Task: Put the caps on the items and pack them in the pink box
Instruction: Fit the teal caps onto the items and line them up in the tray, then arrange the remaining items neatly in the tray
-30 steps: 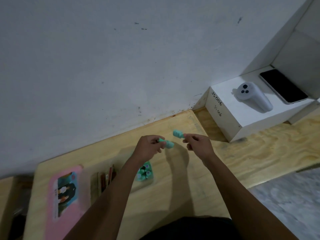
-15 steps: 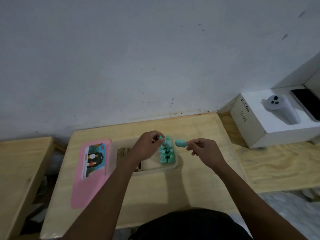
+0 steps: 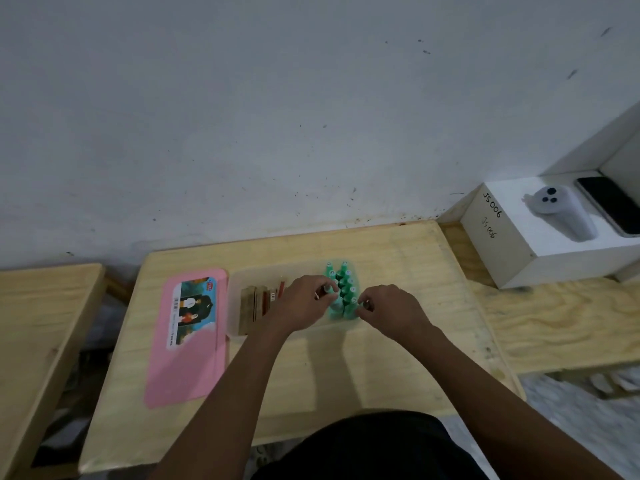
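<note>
Both hands are working down at the clear tray in the middle of the table, right over the cluster of teal items standing in its right end. The left hand is pinching something small at the left side of the cluster, its grip clenched on what looks like one of the teal pieces, though the fingers are covering too much to say whether it is a cap or a body. The right hand is curling in at the near right corner of the cluster, fingertips closed on a small dark bit; what it is grasping, I cannot tell.

This looks like the capping-and-seating step: a piece is going down among its neighbours. The pink box is lying flat just left of the tray, touching or nearly touching its edge, with nothing packed on it yet.

Next up calls for a steady press without toppling the tightly packed upright pieces, then shifting the set over to the pink box.
</note>
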A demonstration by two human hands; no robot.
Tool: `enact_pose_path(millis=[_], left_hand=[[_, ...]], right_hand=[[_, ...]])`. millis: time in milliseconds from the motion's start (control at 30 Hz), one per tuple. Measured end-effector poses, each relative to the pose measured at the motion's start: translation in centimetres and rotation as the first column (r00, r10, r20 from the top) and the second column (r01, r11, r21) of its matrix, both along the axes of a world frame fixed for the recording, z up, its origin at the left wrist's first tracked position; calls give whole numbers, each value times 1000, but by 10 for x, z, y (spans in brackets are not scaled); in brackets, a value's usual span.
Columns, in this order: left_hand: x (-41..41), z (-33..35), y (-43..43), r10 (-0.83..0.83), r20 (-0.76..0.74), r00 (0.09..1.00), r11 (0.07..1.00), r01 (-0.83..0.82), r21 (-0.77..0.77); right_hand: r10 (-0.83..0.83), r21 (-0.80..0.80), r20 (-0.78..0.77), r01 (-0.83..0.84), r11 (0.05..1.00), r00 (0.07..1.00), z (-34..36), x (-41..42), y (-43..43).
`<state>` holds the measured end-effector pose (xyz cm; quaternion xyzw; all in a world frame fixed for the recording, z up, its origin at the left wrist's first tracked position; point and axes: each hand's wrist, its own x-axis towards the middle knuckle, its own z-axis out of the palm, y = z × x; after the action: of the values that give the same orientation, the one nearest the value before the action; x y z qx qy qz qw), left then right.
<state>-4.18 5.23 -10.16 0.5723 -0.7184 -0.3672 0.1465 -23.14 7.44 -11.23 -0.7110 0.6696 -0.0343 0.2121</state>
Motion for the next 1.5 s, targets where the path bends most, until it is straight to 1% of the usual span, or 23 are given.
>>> enact_pose_path(millis=[67, 133, 333, 467, 700, 867, 933, 1067, 1167, 1300, 1500], left_hand=[[1, -4, 2, 0, 14, 1000, 1000, 0, 5], [1, -9, 4, 7, 20, 1000, 1000, -7, 10], [-2, -28, 10, 22, 69, 997, 999, -24, 22], [-6, -36, 12, 24, 78, 997, 999, -26, 23], [-14, -47, 15, 6, 90, 996, 1000, -8, 18], [-18, -55, 17, 32, 71, 997, 999, -35, 41], [-19, -57, 17, 62, 44, 997, 996, -65, 57], [-21, -59, 16, 185, -30, 982, 976, -180, 123], [-20, -63, 15, 242, -44, 969, 962, -234, 143], [-18, -65, 14, 258, -56, 964, 956, -247, 159], [-18, -64, 14, 265, -78, 961, 950, -247, 191]], right_hand=[[-10, -11, -104, 9, 1000, 995, -5, 8, -5], [-45, -17, -156, 43, 999, 987, -9, 16, -9], [-133, -51, -207, 125, 991, 969, -26, 26, -9], [-144, -68, -222, 132, 989, 964, -32, 24, -9], [-84, -39, -175, 78, 996, 981, -36, 13, -9], [-69, -26, -137, 66, 998, 988, -37, 10, -8], [-76, -19, -118, 74, 997, 990, -37, 10, -7], [-93, -4, -90, 93, 996, 992, -36, 8, -5], [-93, -11, -89, 92, 996, 992, -35, 8, -4], [-100, -18, -73, 99, 995, 992, -34, 9, -1], [-103, 7, -1, 103, 995, 995, -28, 3, 4]])
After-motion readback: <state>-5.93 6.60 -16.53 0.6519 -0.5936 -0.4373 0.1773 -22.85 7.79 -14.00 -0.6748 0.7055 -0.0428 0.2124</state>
